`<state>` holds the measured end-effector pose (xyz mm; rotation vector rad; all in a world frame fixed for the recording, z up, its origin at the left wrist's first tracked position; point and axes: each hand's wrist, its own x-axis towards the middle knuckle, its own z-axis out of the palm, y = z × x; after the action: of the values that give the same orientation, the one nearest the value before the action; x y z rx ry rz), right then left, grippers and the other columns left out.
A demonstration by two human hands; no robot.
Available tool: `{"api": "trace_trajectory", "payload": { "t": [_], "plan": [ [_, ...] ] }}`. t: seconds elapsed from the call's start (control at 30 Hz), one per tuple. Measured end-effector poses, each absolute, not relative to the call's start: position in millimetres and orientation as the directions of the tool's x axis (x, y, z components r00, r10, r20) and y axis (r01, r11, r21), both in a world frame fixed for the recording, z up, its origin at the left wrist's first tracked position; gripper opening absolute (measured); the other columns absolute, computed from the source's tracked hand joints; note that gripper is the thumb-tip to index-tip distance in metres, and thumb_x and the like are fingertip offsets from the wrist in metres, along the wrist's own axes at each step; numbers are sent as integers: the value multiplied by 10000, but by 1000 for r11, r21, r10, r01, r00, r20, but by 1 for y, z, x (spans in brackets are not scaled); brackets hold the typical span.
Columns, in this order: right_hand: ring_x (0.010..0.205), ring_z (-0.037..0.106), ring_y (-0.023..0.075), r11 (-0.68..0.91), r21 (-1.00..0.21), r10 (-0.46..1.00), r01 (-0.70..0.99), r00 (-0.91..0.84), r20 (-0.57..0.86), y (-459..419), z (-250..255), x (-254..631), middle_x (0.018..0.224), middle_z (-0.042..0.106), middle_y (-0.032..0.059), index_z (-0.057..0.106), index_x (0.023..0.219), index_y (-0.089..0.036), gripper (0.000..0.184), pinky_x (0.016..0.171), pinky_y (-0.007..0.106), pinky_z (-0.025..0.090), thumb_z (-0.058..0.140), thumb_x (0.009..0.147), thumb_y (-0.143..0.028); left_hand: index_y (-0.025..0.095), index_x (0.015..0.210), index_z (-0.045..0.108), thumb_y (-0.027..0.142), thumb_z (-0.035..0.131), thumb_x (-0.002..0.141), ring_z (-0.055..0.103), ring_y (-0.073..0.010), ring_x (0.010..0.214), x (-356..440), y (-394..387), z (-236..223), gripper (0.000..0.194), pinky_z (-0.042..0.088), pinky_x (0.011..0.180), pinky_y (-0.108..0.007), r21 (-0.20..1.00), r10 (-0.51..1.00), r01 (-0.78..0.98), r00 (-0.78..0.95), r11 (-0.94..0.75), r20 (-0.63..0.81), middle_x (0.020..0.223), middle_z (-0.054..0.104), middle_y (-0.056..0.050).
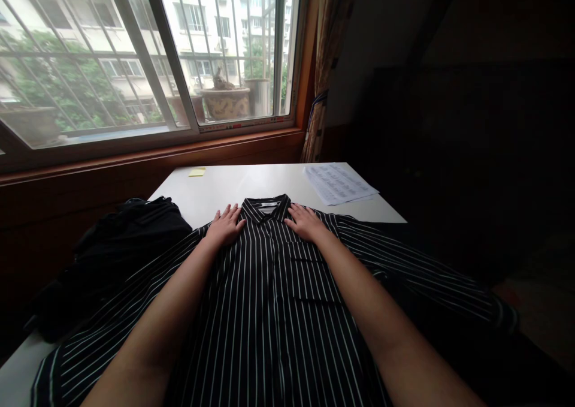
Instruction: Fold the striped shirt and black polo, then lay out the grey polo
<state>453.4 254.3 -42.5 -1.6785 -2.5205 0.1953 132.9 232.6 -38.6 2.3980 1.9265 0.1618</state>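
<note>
A black shirt with white stripes (258, 299) lies front side up across the white table (251, 179), its collar toward the window and its sleeves spread out to both sides. My left hand (226, 225) rests flat on the shirt's left shoulder, just beside the collar, with fingers stretched out. On the other side of the collar, my right hand (305, 221) lies flat on the right shoulder, fingers extended. Neither hand grips the cloth. Both forearms reach over the shirt and cover parts of its body and left sleeve.
A heap of dark clothing (135, 233) sits at the table's left edge. Printed sheets of paper (339, 182) lie at the back right, and a yellow sticky note (197, 172) at the back left. Behind the table are a barred window and a tied curtain (320, 95).
</note>
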Motion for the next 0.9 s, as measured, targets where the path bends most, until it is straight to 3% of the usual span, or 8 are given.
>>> {"api": "trace_trajectory", "payload": {
  "t": [0.07, 0.17, 0.3, 0.4, 0.53, 0.9],
  "plan": [
    [1542, 157, 218, 386, -166, 922, 908, -385, 37, 252, -42, 454, 1669, 233, 56, 345, 1567, -166, 705, 1253, 459, 96, 241, 1016, -594, 177, 1536, 387, 503, 279, 1024, 181, -291, 1542, 134, 226, -35, 617, 166, 1241, -523, 80, 965, 969, 219, -232, 141, 1669, 247, -84],
    [1515, 226, 224, 388, -153, 921, 909, -375, 107, 247, -41, 454, 1643, 309, 70, 411, 1532, -160, 647, 1248, 423, 136, 288, 1021, -537, 166, 1414, 547, 372, 353, 1014, 399, -290, 1421, 136, 209, -31, 490, 316, 1183, -449, 13, 919, 971, 222, -239, 325, 1532, 475, -122],
    [1395, 383, 256, 361, -121, 912, 925, -323, 251, 236, -38, 453, 1530, 478, 85, 535, 1437, -178, 533, 1177, 397, 291, 369, 1008, -448, 184, 1273, 652, 345, 398, 996, 556, -298, 1214, 135, 185, -33, 409, 449, 1052, -429, 0, 914, 980, 184, -198, 362, 1299, 644, -124],
    [1290, 453, 289, 308, -89, 910, 947, -266, 317, 230, -37, 453, 1426, 561, 103, 598, 1362, -191, 468, 1086, 416, 386, 417, 990, -409, 148, 1288, 637, 370, 408, 990, 545, -319, 1227, 133, 176, -37, 436, 445, 1057, -449, 7, 919, 988, 140, -153, 368, 1333, 620, -153],
    [1248, 474, 299, 250, -57, 913, 967, -215, 346, 226, -37, 454, 1385, 577, 119, 622, 1320, -192, 437, 1047, 423, 408, 438, 983, -401, 84, 1334, 597, 381, 402, 990, 504, -320, 1305, 129, 181, -42, 494, 392, 1124, -431, 22, 931, 991, 113, -129, 347, 1395, 578, -186],
    [1394, 367, 291, 256, -127, 947, 958, -222, 232, 241, -39, 467, 1540, 450, 103, 513, 1459, -182, 559, 1179, 409, 280, 373, 995, -462, 88, 1418, 528, 409, 332, 1006, 432, -279, 1403, 118, 207, -40, 558, 290, 1207, -378, 78, 955, 984, 137, -162, 263, 1485, 516, -160]
  ]
}}
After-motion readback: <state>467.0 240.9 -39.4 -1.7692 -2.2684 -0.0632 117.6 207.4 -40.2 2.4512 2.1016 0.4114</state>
